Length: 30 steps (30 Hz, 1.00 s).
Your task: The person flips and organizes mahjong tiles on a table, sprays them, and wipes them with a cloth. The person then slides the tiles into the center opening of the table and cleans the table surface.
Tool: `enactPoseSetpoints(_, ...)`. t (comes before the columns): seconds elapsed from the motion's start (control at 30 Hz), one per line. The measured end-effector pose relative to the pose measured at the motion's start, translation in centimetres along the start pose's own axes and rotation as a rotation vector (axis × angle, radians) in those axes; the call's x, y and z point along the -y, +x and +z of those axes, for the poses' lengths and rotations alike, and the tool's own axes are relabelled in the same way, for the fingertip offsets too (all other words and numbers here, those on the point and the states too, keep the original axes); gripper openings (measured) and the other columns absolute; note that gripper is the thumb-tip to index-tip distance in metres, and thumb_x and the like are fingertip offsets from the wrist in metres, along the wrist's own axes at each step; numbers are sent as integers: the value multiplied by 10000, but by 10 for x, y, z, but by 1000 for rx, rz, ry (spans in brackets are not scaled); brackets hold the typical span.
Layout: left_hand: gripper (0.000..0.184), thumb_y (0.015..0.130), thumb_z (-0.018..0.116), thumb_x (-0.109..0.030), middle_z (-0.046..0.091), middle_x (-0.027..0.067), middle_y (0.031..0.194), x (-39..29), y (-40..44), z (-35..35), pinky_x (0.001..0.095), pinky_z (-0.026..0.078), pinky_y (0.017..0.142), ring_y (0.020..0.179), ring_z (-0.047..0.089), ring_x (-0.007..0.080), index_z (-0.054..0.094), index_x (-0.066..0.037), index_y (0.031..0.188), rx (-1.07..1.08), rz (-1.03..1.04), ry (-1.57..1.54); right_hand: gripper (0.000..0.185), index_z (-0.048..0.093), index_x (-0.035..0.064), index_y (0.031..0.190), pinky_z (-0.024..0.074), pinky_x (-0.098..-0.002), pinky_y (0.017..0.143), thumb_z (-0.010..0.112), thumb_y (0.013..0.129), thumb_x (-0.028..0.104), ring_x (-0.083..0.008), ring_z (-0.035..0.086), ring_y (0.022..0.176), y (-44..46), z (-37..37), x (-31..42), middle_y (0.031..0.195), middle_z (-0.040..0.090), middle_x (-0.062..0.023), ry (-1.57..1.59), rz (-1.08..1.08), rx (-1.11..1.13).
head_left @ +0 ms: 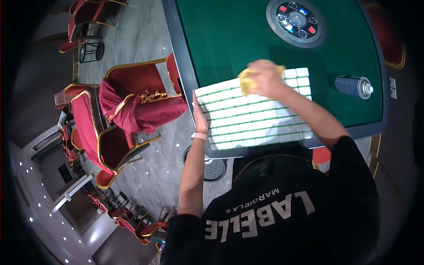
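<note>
White tiles with green edges (247, 119) lie packed in a block of rows on the green table top (221, 44), near its front edge. My left hand (200, 115) rests flat against the left side of the block, fingers stretched out. Over the far side of the block, my right hand (266, 78) presses a yellow cloth (247, 82) onto the tiles; its fingers are somewhat blurred. A spray can (353, 86) lies on its side on the felt, right of the block.
A round console (297, 20) with dice and buttons sits mid-table beyond the tiles. The table's grey rim (180, 57) runs along the left. Red chairs (134, 79) with gold frames, one draped with red cloth (141, 110), stand at the left. A stool (92, 52) stands farther back.
</note>
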<state>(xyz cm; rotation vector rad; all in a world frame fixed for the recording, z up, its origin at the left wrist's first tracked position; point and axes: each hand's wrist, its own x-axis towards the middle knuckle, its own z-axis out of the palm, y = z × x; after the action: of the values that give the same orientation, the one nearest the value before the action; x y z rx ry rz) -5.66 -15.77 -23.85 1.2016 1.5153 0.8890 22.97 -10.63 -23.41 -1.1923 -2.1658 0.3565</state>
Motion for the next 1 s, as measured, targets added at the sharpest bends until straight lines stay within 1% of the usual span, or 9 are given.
enactPoseSetpoints(0.03, 592, 983, 176, -418, 252, 159, 1463, -9, -3, 4, 335, 190, 1098, 1347, 255, 269, 176, -34, 1434, -31, 56, 132, 343, 687, 112, 872, 409, -435, 856, 680, 614, 339, -251, 503, 1022, -13, -35, -12, 1100, 547, -75, -140, 141, 188)
enactPoseSetpoints(0.1, 535, 984, 246, -319, 308, 209, 1427, -21, -10, 10, 342, 243, 1077, 1320, 311, 318, 199, -16, 1422, -90, 114, 332, 347, 672, 113, 893, 413, -418, 783, 673, 619, 326, -263, 506, 986, -43, -86, -30, 996, 534, -70, -185, 238, 221)
enactPoseSetpoints(0.2, 561, 920, 389, -194, 313, 262, 1398, -10, -26, 19, 379, 274, 1060, 1282, 335, 377, 211, 53, 1391, -167, 111, 618, 333, 663, 111, 896, 409, -402, 772, 667, 609, 279, -260, 503, 948, -77, -119, -42, 982, 528, -64, -196, 194, 251)
enactPoseSetpoints(0.3, 569, 899, 401, -168, 310, 297, 1382, 10, -65, 23, 402, 275, 1059, 1278, 333, 396, 217, 94, 1370, -270, 218, 983, 320, 658, 109, 870, 409, -392, 783, 682, 597, 274, -251, 502, 946, -82, -118, -45, 994, 537, -53, -164, 42, 285)
enactPoseSetpoints(0.57, 596, 845, 432, -133, 326, 301, 1368, 6, -103, 32, 426, 316, 1027, 1238, 369, 422, 233, 114, 1350, -289, 81, 856, 302, 657, 151, 785, 403, -375, 772, 700, 582, 371, -207, 520, 983, -41, -19, 9, 985, 563, -29, 27, -335, 270)
enactPoseSetpoints(0.73, 595, 852, 425, -152, 350, 297, 1351, 10, -103, 30, 440, 351, 992, 1217, 386, 428, 228, 101, 1353, -278, 59, 840, 234, 657, 164, 707, 401, -323, 723, 673, 627, 383, -143, 513, 890, 30, 65, 97, 838, 548, 36, 86, -339, 233)
enactPoseSetpoints(0.83, 584, 885, 388, -208, 377, 302, 1324, 0, -103, 27, 427, 336, 1004, 1201, 402, 426, 224, 88, 1361, -132, -255, 767, 229, 661, 172, 710, 400, -316, 715, 669, 626, 385, -143, 514, 887, 50, 96, 129, 830, 544, 39, 71, -348, 219)
enactPoseSetpoints(0.97, 522, 903, 348, -213, 378, 318, 1317, 26, -109, 29, 441, 372, 945, 1189, 408, 438, 301, 67, 1341, -365, 77, 787, 232, 664, 165, 710, 401, -319, 713, 678, 615, 376, -152, 515, 887, 53, 103, 136, 843, 551, 36, 69, -321, 178)
enactPoseSetpoints(1.0, 509, 927, 316, -243, 364, 318, 1329, 29, -112, 29, 428, 366, 957, 1207, 386, 442, 327, 74, 1326, -369, -3, 752, 236, 669, 154, 715, 405, -330, 726, 681, 615, 368, -164, 517, 893, 52, 103, 136, 854, 558, 29, 91, -321, 122)
